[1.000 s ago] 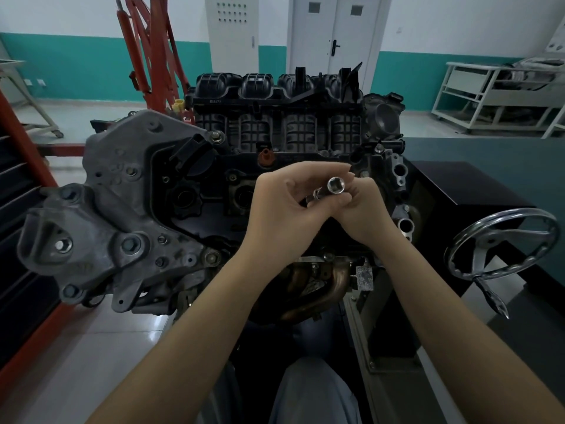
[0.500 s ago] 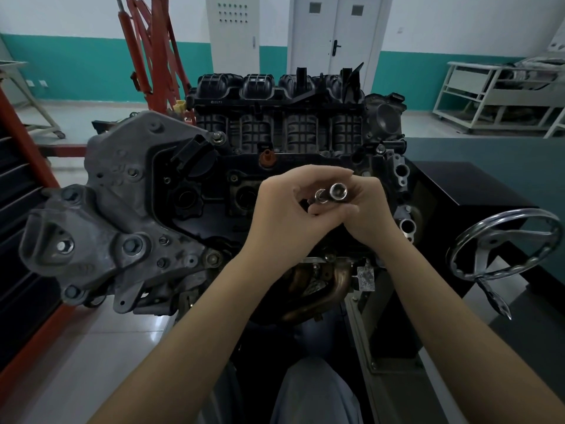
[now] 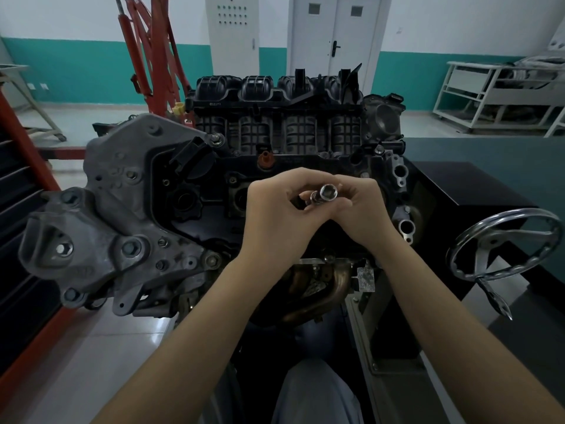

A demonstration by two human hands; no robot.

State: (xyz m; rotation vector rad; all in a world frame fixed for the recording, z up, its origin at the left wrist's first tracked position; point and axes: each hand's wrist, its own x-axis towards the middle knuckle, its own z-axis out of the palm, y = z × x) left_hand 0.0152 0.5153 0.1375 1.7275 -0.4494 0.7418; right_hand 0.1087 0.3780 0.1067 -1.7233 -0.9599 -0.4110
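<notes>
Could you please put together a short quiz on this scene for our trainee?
1. True or false: the left hand and the right hand both hold the socket.
2. On which side of the engine does the handwheel stand? A) the person's left B) the person's right
3. Which way does the socket's open end face?
Key: 1 true; 2 B; 3 toward the camera.

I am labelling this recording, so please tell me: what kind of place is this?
Probably an automotive workshop, perhaps a training one. An engine is mounted beside a metal handwheel, a red hoist stands behind it, and the left hand and right hand hold a socket.
</notes>
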